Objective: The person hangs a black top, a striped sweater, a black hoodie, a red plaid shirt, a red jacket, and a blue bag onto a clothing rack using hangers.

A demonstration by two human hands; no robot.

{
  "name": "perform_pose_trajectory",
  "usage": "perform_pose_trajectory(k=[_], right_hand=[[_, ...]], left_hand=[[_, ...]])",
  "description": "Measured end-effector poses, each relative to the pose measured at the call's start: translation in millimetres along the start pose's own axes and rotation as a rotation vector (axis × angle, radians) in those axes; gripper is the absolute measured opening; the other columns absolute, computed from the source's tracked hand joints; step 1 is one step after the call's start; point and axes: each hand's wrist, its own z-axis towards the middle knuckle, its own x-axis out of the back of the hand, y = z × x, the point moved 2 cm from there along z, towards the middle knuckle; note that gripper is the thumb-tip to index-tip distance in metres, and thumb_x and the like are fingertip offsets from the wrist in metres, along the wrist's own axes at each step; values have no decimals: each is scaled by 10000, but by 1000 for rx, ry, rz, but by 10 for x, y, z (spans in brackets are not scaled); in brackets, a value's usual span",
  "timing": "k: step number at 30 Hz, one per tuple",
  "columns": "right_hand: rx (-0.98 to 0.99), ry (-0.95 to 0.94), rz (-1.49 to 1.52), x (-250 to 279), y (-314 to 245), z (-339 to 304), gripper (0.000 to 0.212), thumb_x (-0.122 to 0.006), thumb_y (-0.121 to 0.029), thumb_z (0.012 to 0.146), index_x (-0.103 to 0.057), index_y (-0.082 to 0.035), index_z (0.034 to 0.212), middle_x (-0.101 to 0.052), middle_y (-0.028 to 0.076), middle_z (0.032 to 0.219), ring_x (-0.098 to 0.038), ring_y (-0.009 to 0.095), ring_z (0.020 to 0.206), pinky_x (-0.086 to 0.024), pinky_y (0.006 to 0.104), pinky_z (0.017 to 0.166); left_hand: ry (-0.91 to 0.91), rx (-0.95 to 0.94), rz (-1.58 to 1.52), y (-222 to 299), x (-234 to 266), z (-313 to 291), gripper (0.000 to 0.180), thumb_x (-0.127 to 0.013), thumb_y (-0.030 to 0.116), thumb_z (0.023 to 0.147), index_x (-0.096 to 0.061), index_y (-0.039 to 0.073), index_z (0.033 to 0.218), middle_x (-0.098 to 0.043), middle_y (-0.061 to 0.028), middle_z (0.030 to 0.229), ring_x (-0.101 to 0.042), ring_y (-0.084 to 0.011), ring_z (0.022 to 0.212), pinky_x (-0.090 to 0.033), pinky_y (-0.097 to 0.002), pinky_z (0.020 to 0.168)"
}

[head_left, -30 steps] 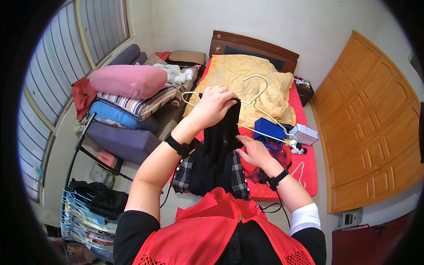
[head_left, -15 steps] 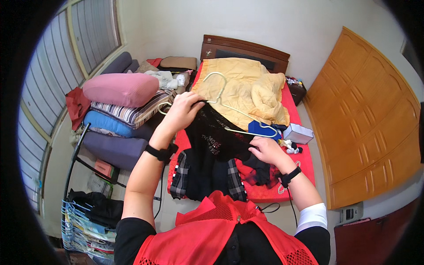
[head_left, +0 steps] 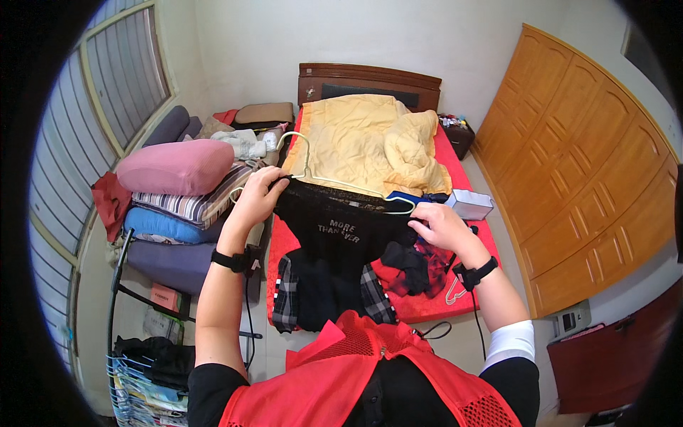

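Stretching across the near half of the bed (head_left: pixel 420 306), well above its sheet, a black garment (head_left: pixel 324 220) with a lacy upper edge and pale lettering hung spread between both hands. The left hand (head_left: pixel 258 196) pinched one upper corner between thumb and fingers; the right hand (head_left: pixel 442 226) grasped the opposite corner — whether it also gripped the cream hanger (head_left: pixel 306 162), one could not tell. That hanger ran along the lacy edge, its hook pointing toward the bed's head. Checked clothing (head_left: pixel 287 295) lay at the bed's near end, with rumpled dark and red clothes (head_left: pixel 425 274) farther right on it. A white box (head_left: pixel 471 205) sat by the bed's right edge, and a yellow quilt (head_left: pixel 348 139) covered its head end. Left of the bed rose piled cushions — a pink cushion (head_left: pixel 174 167) on top; right of the bed stood a wooden wardrobe (head_left: pixel 576 164).
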Motion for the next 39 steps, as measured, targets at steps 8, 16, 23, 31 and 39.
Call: perform_pose_trajectory(k=[8, 16, 23, 31, 39], right_hand=[[27, 13, -56, 84, 73, 106, 160, -705, -184, 875, -687, -29, 912, -688, 159, 880, -679, 371, 861, -542, 458, 748], [76, -15, -32, 223, -82, 366, 138, -706, -155, 856, -681, -39, 928, -698, 167, 876, -681, 376, 880, -543, 469, 772], [151, -71, 35, 216, -256, 486, 174, -723, -134, 855, -677, -47, 998, -698, 159, 938, -678, 366, 914, -544, 452, 796], [-53, 136, 167, 341, -69, 219, 338, -756, -194, 879, -667, -23, 1157, -705, 170, 1064, -684, 346, 994, -544, 412, 882], [60, 168, -87, 31, -79, 172, 213, -699, -211, 931, -603, -25, 894, -651, 189, 834, -653, 399, 845, -502, 488, 724]], left_hand=[[-40, -5, -13, -32, -212, 33, 196, -653, 146, 952, -659, -29, 1040, -671, -204, 987, -635, -397, 985, -497, -437, 885], [-81, -22, -47, 61, -427, 58, 191, -646, 147, 954, -650, -28, 1032, -657, -195, 975, -626, -391, 979, -490, -434, 881], [40, -49, 7, 166, -540, 38, 171, -653, 158, 950, -675, 6, 1024, -665, -175, 967, -620, -383, 973, -462, -438, 875], [155, -34, 22, 253, -376, 0, 159, -656, 142, 942, -676, 1, 1012, -651, -179, 934, -611, -387, 973, -456, -439, 849], [98, -85, 5, 432, -503, -8, 151, -669, 138, 935, -677, 14, 1021, -639, -162, 920, -606, -374, 953, -460, -441, 837]])
